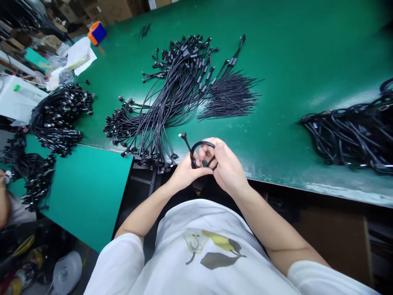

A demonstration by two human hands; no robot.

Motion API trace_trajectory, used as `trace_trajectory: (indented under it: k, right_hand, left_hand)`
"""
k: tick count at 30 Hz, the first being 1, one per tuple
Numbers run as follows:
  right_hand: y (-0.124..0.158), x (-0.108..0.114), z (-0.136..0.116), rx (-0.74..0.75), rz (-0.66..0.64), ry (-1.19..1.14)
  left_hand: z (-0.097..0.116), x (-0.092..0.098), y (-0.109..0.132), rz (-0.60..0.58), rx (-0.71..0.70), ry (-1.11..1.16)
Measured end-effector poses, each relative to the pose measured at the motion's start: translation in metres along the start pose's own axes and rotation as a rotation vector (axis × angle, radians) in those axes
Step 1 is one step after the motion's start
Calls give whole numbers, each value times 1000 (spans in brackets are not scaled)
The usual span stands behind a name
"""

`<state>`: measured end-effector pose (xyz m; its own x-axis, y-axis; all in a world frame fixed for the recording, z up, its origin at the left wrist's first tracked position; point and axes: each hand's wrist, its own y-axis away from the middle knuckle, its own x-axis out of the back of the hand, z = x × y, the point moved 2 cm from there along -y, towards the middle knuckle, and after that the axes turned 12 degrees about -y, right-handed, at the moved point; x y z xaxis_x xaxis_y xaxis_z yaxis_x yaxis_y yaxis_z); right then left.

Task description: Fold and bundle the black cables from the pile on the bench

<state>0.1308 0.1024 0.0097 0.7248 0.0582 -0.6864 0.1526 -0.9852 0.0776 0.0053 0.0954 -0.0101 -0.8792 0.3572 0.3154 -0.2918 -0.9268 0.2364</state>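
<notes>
Both hands meet over the near edge of the green table, around one black cable (199, 143) bent into a loop. My left hand (187, 170) is closed on the cable's lower left part, and a small connector (183, 135) sticks up above it. On the loop's right side, my right hand (229, 168) is closed with its fingers curled at the cable. The cable's other end is hidden among the fingers. Just beyond the hands lie a large heap of loose black cables (172, 90) and a pile of thin black ties (230, 96).
At the right of the green table (291, 49) is a pile of coiled cables (353, 131). More cable bundles (64, 114) lie at the left, beside papers (80, 55) and an orange-and-blue tape roll (97, 32). Another person's arm (4, 200) shows at the far left edge.
</notes>
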Motion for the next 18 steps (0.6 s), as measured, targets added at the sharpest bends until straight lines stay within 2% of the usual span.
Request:
trace_trajectory:
  k: [3,7,9,12,15,18]
  right_hand:
    - [2,-2,-4,73,-68,155]
    - [4,-4,-4,-62,-70,24]
    - [4,-5,-4,-64,-26,-30]
    - [2,-7,-4,-39,-10,11]
    - [-2,-8,-7,-25,-35,46]
    - [-9,-7,-13,47,-94,47]
  left_hand:
    - [8,1,0,-65,-62,-128]
    - [12,-3,5,-205,-95,-227]
    - [10,-6,7,-245,-90,-221]
    - [6,-12,8,-282,-119,-208]
    - [1,-18,8,-263,-126,-117]
    - [-1,-21,6,-242,-92,167]
